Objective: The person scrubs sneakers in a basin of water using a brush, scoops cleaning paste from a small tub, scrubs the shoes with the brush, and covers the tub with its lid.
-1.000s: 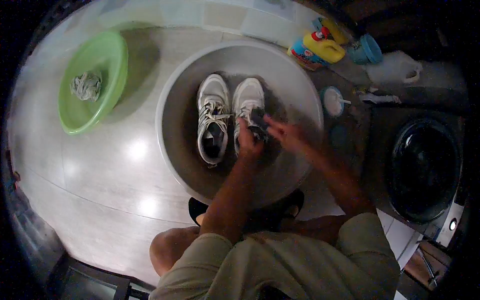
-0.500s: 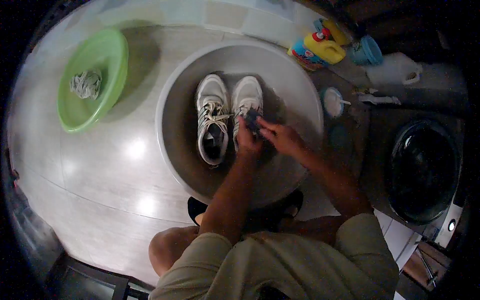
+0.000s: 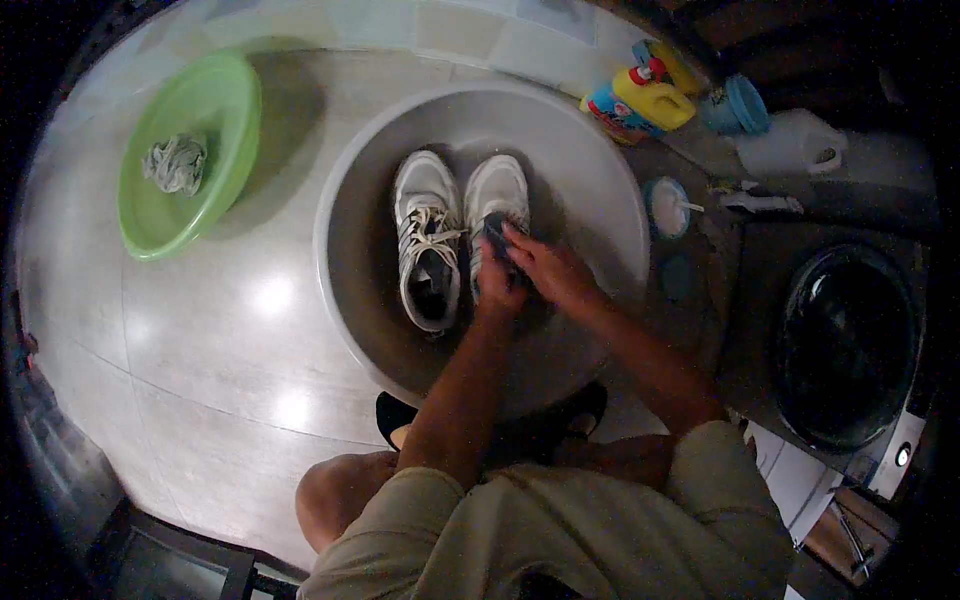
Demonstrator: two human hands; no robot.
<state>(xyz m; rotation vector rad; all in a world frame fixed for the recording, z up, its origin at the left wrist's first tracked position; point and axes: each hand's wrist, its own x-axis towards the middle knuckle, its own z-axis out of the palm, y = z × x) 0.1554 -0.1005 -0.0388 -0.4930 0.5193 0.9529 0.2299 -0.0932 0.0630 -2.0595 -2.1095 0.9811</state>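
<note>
Two white lace-up sneakers stand side by side in a large grey basin [image 3: 333,200], toes pointing away from me. The left sneaker [image 3: 420,190] has its laces loosely tied and nothing touches it. At the right sneaker [image 3: 497,185], my left hand [image 3: 500,285] is closed around the opening and hides the heel. My right hand [image 3: 552,268] presses a small dark scrubber [image 3: 494,232] against the laces and tongue; its exact kind is blurred. The two hands nearly meet there.
A green basin [image 3: 245,140] with a crumpled grey cloth [image 3: 175,163] lies to the left. At right are a yellow detergent bottle [image 3: 650,100], a blue container [image 3: 742,103], a white jug [image 3: 795,143], a small tub [image 3: 668,207] and a black basin [image 3: 850,340].
My right hand has moved slightly left and away from me along the right sneaker, carrying the dark scrubber with it. My left hand stays at the sneaker's opening.
</note>
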